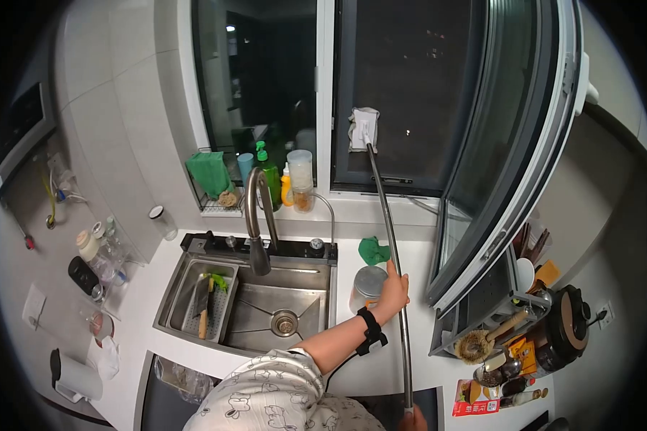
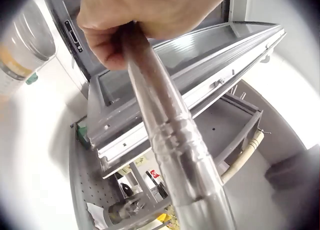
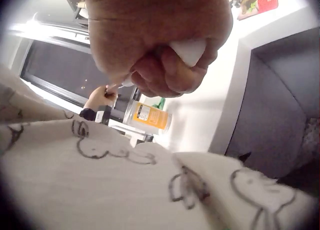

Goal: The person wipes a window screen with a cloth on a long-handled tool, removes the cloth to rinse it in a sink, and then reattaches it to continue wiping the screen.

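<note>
A flat mop with a long metal pole slants up from the counter side to the window. Its white head, wrapped in a greyish cloth, lies against the dark window pane. My left hand grips the pole partway along; in the left wrist view the left fingers curl round the shiny tube. Low in the head view, my right hand holds the pole near its lower end. The right wrist view shows that fist closed round the white end of the handle.
An open window sash swings inward on the right, above a dish rack. A lidded jar and green cloth sit beside the pole. To the left are the sink, tall faucet and bottles on the sill.
</note>
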Demonstrator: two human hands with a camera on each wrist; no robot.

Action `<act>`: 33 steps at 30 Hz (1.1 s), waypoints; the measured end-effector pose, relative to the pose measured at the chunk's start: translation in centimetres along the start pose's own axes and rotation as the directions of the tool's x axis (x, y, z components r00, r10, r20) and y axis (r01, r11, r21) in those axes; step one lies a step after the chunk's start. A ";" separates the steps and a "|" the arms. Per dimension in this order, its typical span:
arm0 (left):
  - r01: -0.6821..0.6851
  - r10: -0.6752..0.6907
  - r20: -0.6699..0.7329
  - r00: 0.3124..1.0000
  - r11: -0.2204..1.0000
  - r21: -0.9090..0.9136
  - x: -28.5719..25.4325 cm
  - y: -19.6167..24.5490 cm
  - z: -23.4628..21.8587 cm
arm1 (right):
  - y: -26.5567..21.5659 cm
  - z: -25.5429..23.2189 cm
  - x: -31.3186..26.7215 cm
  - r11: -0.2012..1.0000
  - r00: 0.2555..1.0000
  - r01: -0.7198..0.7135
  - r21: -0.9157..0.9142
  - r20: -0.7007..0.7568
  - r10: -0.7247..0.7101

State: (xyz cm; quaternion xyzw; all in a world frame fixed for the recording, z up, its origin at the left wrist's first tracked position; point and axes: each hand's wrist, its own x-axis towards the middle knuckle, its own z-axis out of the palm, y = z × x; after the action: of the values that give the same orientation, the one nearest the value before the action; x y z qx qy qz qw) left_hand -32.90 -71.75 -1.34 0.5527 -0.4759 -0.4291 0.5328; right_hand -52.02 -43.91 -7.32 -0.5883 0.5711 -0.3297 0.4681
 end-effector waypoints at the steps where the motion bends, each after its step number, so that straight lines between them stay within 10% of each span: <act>1: 0.003 -0.003 0.003 1.000 1.000 -0.010 0.1 -0.3 0.3 | -0.2 -0.1 -0.1 0.999 1.000 0.023 0.046 0.008 -0.023; 4: -0.181 0.184 0.021 0.983 0.979 -0.096 0.1 3.8 0.6 | -2.6 0.1 1.1 0.992 0.990 0.110 0.056 -0.099 -0.104; 6: -0.297 0.300 0.014 0.954 0.949 -0.104 1.6 8.9 -0.1 | -0.6 0.6 3.9 0.895 0.897 0.300 -0.329 -0.223 -0.383; 8: -0.395 0.393 -0.036 0.919 0.916 -0.068 4.2 13.0 -0.7 | -2.5 1.2 7.7 0.940 0.993 0.024 0.340 -0.115 0.016; 11: -0.429 0.432 -0.100 0.896 0.902 0.046 8.5 14.1 -1.6 | -7.8 1.4 10.5 0.928 0.998 -0.057 0.368 0.005 0.059; 24: -0.002 0.002 -0.040 0.999 1.000 -0.012 2.5 -1.2 2.0 | 3.4 -1.1 2.4 0.971 0.996 0.006 -0.240 0.087 0.015; 26: 0.039 -0.039 -0.033 0.999 0.999 0.014 1.6 -4.2 2.7 | 3.2 -0.9 0.6 0.904 0.979 -0.195 -0.382 -0.014 0.205; 30: 0.193 -0.192 -0.020 0.981 0.981 0.025 0.4 -4.9 4.2 | -1.8 -2.2 -2.3 0.907 0.993 -0.117 -0.404 -0.025 0.117; 33: 0.370 -0.339 0.150 0.929 0.871 -0.323 0.3 -2.6 3.9 | -3.2 -2.2 -3.1 0.865 0.955 -0.293 -0.407 -0.166 0.245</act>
State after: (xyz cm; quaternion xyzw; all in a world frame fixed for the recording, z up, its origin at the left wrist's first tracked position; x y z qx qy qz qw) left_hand -36.48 -72.75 -4.15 0.5087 -0.3068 -0.6206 0.5118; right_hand -53.34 -41.53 -3.16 -0.5721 0.7303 -0.1598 0.3374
